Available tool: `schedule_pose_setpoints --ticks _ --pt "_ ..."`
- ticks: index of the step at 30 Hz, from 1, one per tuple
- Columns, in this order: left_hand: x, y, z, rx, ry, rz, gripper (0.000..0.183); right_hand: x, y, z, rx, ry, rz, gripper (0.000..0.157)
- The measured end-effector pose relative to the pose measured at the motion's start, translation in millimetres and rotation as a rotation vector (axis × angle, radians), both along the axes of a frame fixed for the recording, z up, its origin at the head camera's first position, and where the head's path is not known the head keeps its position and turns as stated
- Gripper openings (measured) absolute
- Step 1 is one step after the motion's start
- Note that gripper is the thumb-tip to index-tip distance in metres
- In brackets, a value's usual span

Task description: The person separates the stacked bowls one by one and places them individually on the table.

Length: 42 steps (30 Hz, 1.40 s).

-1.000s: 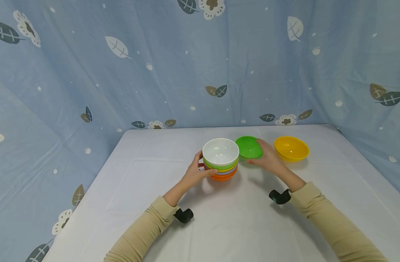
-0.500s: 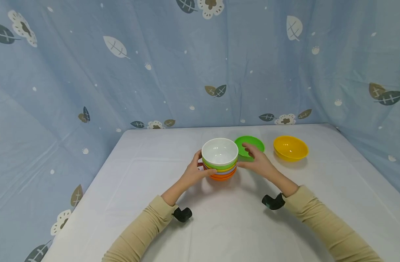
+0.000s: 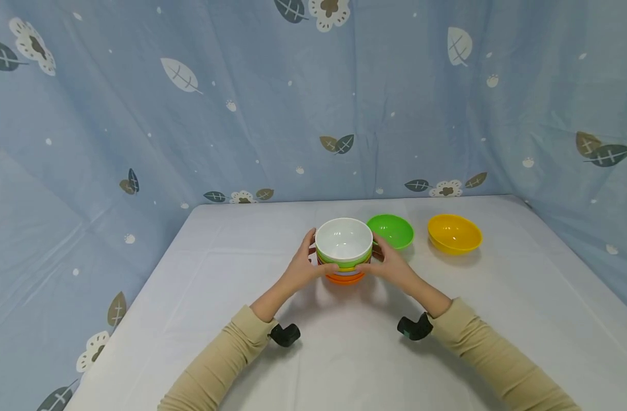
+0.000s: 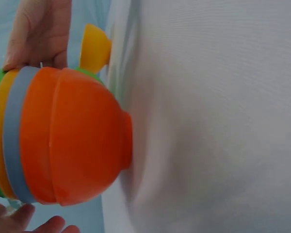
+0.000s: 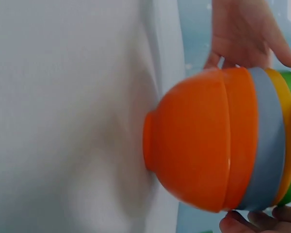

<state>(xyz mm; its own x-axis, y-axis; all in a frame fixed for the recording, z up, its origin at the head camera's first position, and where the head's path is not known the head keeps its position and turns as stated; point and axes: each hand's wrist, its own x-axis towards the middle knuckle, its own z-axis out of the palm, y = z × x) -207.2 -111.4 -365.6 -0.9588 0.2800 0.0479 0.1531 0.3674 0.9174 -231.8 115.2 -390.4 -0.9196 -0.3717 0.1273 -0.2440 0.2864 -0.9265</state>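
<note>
A stack of nested bowls stands upright between both hands, with a white bowl [image 3: 344, 242] on top. Below its rim show bands of green, yellow and grey-blue, then orange at the bottom. My left hand [image 3: 302, 269] grips the stack's left side, thumb across the front and fingers reaching behind. On the other side my right hand [image 3: 391, 268] holds it the same way. Both wrist views show the lowest orange bowl [image 4: 89, 138] from the side, its foot close over the white cloth. The far fingertips are partly hidden behind the stack.
A separate green bowl [image 3: 394, 231] sits just behind the stack to the right, partly overlapped by it. Farther right is a yellow bowl [image 3: 454, 234]. White cloth [image 3: 251, 240] covers the table, and a blue patterned curtain [image 3: 282, 114] hangs along its back and sides.
My right hand has left the green bowl, come leftward, and taken hold of the stack's right side. The left hand keeps its grip; the loose bowls stay where they were.
</note>
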Motion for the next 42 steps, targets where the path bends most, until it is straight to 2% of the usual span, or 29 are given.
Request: schedule_pose_setpoints --ticks 4,7,12,18,28,32,42 --pt "-15.9 -2.0 -11.3 -0.013 0.024 0.001 0.104 -0.6 -2.0 -3.0 -0.012 -0.011 0.005 0.093" --pt "-22.8 -2.3 -15.3 -0.025 0.043 -0.013 0.107 -0.4 -2.7 -3.9 -0.014 -0.005 0.010 0.094" --pt "-24.3 1.5 -13.0 -0.055 0.069 -0.012 0.112 -1.0 -4.9 -6.4 -0.014 -0.008 0.024 0.097" --pt "-25.0 10.9 -11.8 -0.030 0.073 0.008 0.118 -1.3 -6.3 -10.3 -0.023 -0.030 0.017 0.100" --pt "-23.9 17.6 -14.7 -0.084 0.150 0.104 0.110 -2.6 -6.4 -11.9 -0.029 -0.057 0.010 0.100" --pt "-23.1 17.6 -9.3 -0.071 0.175 0.126 0.105 -2.2 -6.5 -11.4 -0.025 -0.062 0.009 0.102" --pt "-25.9 6.0 15.7 -0.029 0.192 0.157 0.103 0.4 -7.3 -9.3 -0.030 -0.071 0.014 0.103"
